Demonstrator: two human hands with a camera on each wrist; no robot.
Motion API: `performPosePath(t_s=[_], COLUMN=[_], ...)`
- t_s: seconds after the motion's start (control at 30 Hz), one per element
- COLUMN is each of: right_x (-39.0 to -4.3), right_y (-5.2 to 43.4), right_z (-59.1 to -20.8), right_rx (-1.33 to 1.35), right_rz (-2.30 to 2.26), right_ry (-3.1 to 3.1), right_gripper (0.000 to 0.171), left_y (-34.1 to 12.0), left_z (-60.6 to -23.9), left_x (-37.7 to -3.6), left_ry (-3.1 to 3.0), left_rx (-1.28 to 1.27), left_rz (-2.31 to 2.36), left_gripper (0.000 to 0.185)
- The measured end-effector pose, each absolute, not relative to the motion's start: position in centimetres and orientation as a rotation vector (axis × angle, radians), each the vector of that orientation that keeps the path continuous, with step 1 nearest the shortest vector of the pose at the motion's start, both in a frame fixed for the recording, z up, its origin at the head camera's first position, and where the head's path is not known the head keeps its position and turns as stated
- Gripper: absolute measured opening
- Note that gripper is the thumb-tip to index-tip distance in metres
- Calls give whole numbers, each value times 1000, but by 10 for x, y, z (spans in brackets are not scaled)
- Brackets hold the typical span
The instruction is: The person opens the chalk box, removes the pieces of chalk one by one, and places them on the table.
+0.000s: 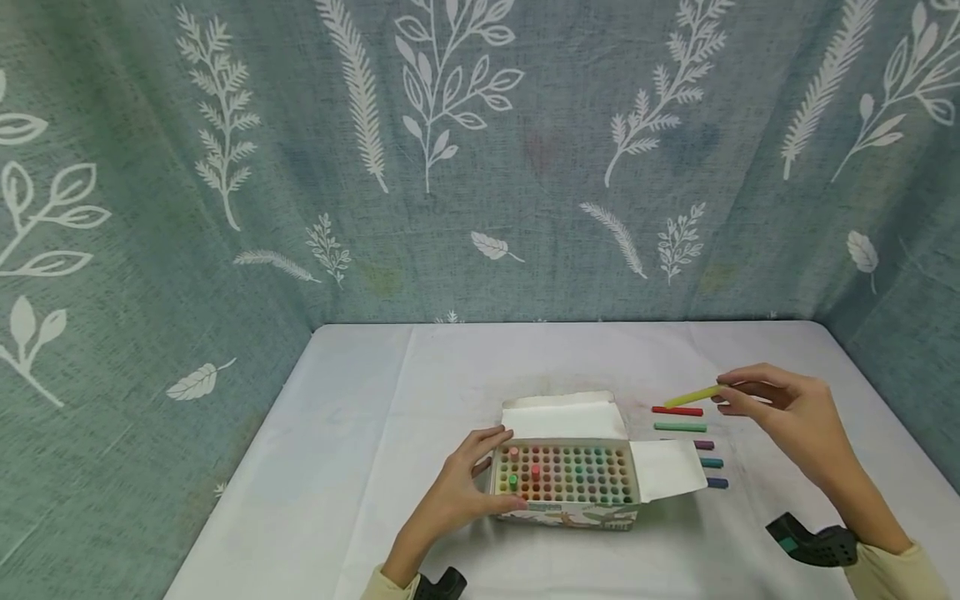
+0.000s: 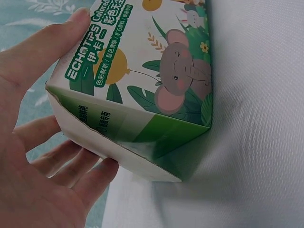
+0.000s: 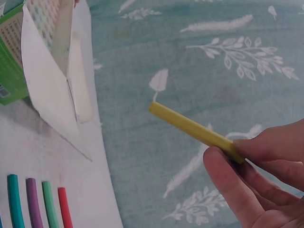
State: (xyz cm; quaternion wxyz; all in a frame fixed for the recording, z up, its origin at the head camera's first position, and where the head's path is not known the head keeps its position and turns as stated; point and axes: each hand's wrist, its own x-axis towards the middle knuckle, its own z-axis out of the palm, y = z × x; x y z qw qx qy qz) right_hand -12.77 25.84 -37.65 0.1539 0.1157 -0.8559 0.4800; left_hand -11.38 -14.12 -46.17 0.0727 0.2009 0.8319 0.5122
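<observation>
A yellow chalk stick is pinched near one end between the thumb and fingers of my right hand, above the table's right side. My left hand holds the left end of an opened chalk box, thumb on the front and fingers at the side flap. Inside the box is a grid of holes; a green chalk and two pinkish-red ones, one of them this red chalk, stick up. Beside it lie red, light green, purple, teal and blue chalks.
The box's back lid stands folded back, and its right flap spreads over the table, covering parts of some chalks. A white cloth covers the table. Behind it hangs a green leaf-patterned curtain.
</observation>
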Motion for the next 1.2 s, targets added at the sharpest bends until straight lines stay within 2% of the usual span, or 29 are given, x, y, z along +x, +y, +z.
performPosePath(t_s=[0.57, 1.2], right_x=[-127, -134], right_y=[293, 326], right_z=[-394, -420], right_rx=[132, -14], right_rz=[1426, 1634], right_ry=[-2463, -2447], right_gripper=[26, 18], left_y=[-142, -140], left_z=[-462, -462], left_x=[-113, -113], left_ry=[2492, 2495], left_rx=[592, 594], left_rz=[1546, 1556], left_gripper=[81, 81])
